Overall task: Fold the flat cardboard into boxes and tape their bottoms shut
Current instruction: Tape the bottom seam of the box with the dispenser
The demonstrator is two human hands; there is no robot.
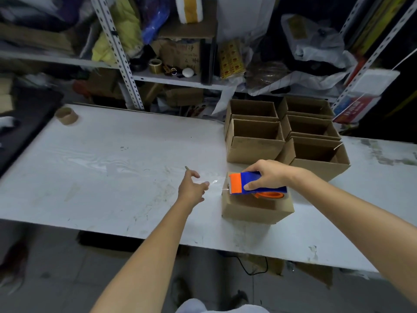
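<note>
The cardboard box (255, 210) is set near the table's (112, 166) front edge, presumably bottom up for sealing. The tape dispenser (248, 182) is held just above it in the right hand (269, 175), fingers curled round its body. A strip of clear tape (214, 182) is stretched leftward, apparently pinched by the left hand (191, 189), whose other fingers are spread. Finished boxes (255, 141) are grouped behind, out of the way.

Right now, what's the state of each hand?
Left hand: pinches the free end of the clear tape.
Right hand: grips the tape dispenser over the box.
</note>
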